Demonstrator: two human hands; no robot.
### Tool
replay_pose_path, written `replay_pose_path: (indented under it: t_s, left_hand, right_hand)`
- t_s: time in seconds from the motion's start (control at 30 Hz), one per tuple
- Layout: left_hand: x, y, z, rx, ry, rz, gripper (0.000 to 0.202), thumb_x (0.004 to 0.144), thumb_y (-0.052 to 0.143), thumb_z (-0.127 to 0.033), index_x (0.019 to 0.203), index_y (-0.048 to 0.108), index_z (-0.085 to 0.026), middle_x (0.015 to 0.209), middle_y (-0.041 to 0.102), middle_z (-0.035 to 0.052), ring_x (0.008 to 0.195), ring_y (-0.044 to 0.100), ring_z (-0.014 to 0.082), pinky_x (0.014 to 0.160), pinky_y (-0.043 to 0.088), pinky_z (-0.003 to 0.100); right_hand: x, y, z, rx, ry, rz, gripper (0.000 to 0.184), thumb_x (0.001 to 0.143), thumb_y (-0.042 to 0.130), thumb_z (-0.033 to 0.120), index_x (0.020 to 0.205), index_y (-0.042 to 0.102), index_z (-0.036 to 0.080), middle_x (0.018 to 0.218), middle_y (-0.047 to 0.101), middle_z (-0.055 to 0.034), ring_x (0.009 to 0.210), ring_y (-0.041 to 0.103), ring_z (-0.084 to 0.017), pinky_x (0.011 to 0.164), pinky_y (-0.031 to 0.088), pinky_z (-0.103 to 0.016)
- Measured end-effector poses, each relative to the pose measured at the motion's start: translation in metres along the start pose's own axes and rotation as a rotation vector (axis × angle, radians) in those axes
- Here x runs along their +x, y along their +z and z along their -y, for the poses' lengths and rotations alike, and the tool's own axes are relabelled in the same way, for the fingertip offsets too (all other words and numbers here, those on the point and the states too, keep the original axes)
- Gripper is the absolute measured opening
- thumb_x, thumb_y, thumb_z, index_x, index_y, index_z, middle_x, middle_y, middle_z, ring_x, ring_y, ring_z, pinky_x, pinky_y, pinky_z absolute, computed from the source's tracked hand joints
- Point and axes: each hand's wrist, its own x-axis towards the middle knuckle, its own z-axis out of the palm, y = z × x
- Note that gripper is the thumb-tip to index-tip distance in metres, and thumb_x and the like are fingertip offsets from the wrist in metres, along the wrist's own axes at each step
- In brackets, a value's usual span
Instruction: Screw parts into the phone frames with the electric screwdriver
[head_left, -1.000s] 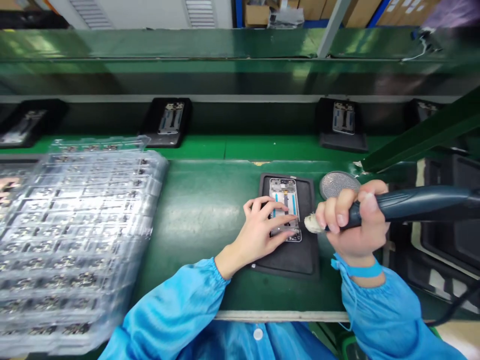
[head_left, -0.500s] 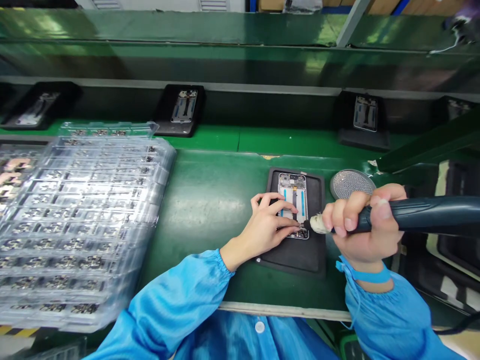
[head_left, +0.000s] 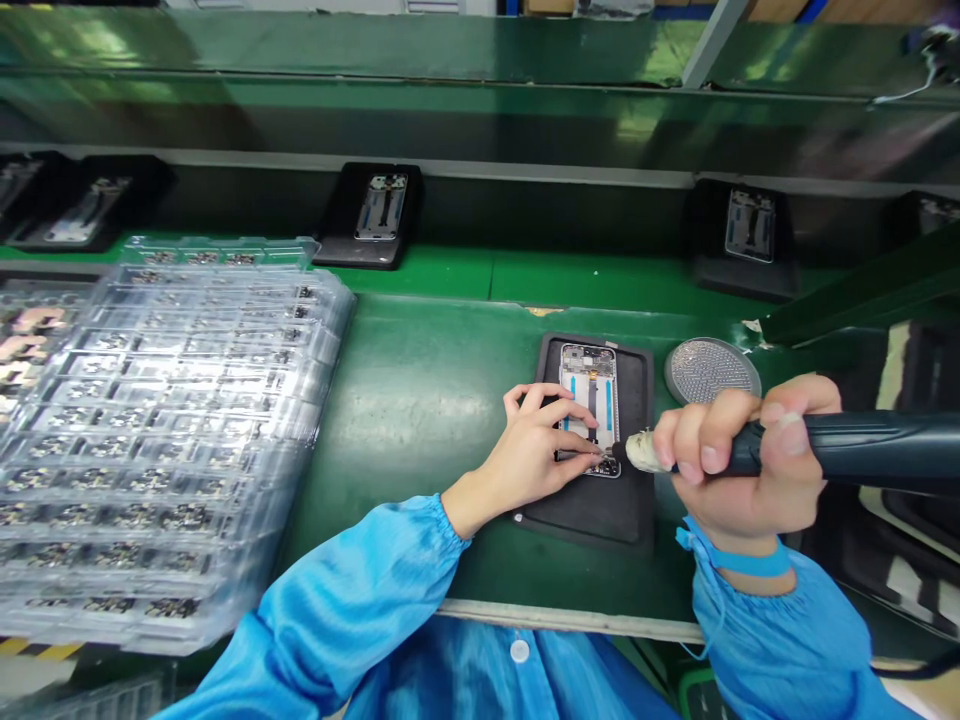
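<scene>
A phone frame (head_left: 590, 395) with blue strips lies in a black holder (head_left: 596, 510) on the green bench. My left hand (head_left: 534, 450) rests on the frame's lower part, fingers together and pressing down on it. My right hand (head_left: 742, 460) is wrapped round a dark electric screwdriver (head_left: 847, 450). The driver lies nearly level, and its tip touches the frame's bottom right corner beside my left fingertips.
A stack of clear plastic trays (head_left: 150, 430) with small parts fills the left. A round dish of screws (head_left: 709, 368) sits right of the holder. Other phone frames in black holders (head_left: 375, 215) (head_left: 746, 240) ride the far belt. Dark bins (head_left: 907, 520) stand at right.
The screwdriver tip has closed in from the right and now meets the frame's lower corner. My left fingers have drawn together on the frame. The view has tilted down slightly.
</scene>
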Motion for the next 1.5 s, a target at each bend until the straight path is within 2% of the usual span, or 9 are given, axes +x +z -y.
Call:
replay_pose_path:
  t_s: [0.4,0.67,1.0,1.07,1.1,1.17,1.23,1.3,1.5]
  left_hand:
    - [0.0,-0.001,-0.001,-0.022,0.002,0.0,0.011,0.111,0.099,-0.035,0.101,0.102,-0.035,0.138,0.093,0.0059,0.153,0.068,0.0388,0.133,0.038,0.066]
    - [0.001,0.001,0.0,0.008,0.007,0.009,0.009,0.11,0.099,-0.032,0.104,0.103,-0.038,0.14,0.093,0.0065,0.154,0.068,0.0392,0.133,0.038,0.067]
    - [0.002,0.0,-0.001,-0.026,-0.011,0.009,0.014,0.111,0.097,-0.034,0.097,0.1,-0.033,0.139,0.093,0.0059,0.155,0.066,0.0395,0.134,0.037,0.067]
    - [0.001,-0.003,-0.003,-0.033,-0.023,0.016,0.006,0.11,0.096,-0.034,0.107,0.101,-0.035,0.14,0.092,0.0064,0.156,0.064,0.0408,0.135,0.037,0.067]
    - [0.0,-0.004,-0.004,-0.041,-0.029,0.017,0.012,0.109,0.095,-0.034,0.119,0.1,-0.036,0.143,0.091,0.0068,0.157,0.063,0.0417,0.136,0.037,0.068]
    - [-0.002,-0.008,-0.005,-0.061,-0.042,0.009,0.048,0.104,0.093,-0.031,0.151,0.092,-0.037,0.153,0.087,0.0085,0.159,0.06,0.0434,0.137,0.038,0.068]
    - [-0.003,-0.01,-0.005,-0.076,-0.06,-0.001,0.072,0.1,0.089,-0.027,0.171,0.079,-0.033,0.162,0.082,0.0112,0.16,0.058,0.0444,0.137,0.04,0.067]
    - [-0.002,-0.011,-0.004,-0.077,-0.086,-0.002,0.074,0.099,0.088,-0.025,0.172,0.077,-0.03,0.163,0.081,0.013,0.16,0.057,0.0446,0.135,0.043,0.067]
    - [0.003,-0.011,-0.005,-0.05,-0.134,0.045,0.064,0.102,0.091,-0.027,0.164,0.081,-0.034,0.164,0.078,0.0125,0.16,0.056,0.0438,0.134,0.043,0.067]
  right_hand:
    - [-0.005,0.006,-0.001,-0.005,0.002,0.043,0.029,0.113,0.088,0.042,0.101,0.063,0.033,0.062,0.064,0.0114,0.034,0.042,-0.015,0.04,0.049,-0.032]
    - [-0.006,0.005,-0.003,-0.027,0.005,0.049,0.032,0.113,0.088,0.046,0.101,0.061,0.034,0.062,0.062,0.0119,0.033,0.036,-0.015,0.039,0.043,-0.032]
    - [-0.007,0.008,-0.001,-0.009,0.019,0.054,0.03,0.112,0.09,0.043,0.101,0.064,0.033,0.062,0.067,0.0116,0.034,0.045,-0.015,0.041,0.051,-0.033]
    - [-0.007,0.008,0.0,0.005,0.008,0.062,0.028,0.112,0.09,0.042,0.101,0.065,0.033,0.062,0.067,0.0112,0.034,0.046,-0.015,0.041,0.052,-0.032]
    - [-0.007,0.007,0.0,0.005,0.001,0.064,0.028,0.113,0.09,0.041,0.101,0.066,0.033,0.063,0.067,0.0109,0.034,0.046,-0.014,0.041,0.052,-0.032]
    - [-0.006,0.006,0.003,0.008,-0.007,0.075,0.026,0.113,0.089,0.04,0.101,0.067,0.032,0.063,0.068,0.0105,0.035,0.047,-0.014,0.041,0.053,-0.031]
    - [-0.005,0.004,0.004,0.023,0.006,0.099,0.023,0.113,0.089,0.037,0.103,0.07,0.032,0.065,0.069,0.0101,0.035,0.049,-0.013,0.042,0.055,-0.031]
    - [-0.006,0.004,0.004,0.036,0.019,0.127,0.021,0.113,0.09,0.036,0.105,0.071,0.031,0.066,0.07,0.0097,0.036,0.05,-0.013,0.042,0.055,-0.03]
    - [-0.014,0.007,-0.003,0.049,0.049,0.156,0.02,0.113,0.091,0.035,0.11,0.072,0.031,0.065,0.066,0.0093,0.039,0.051,-0.013,0.044,0.053,-0.028]
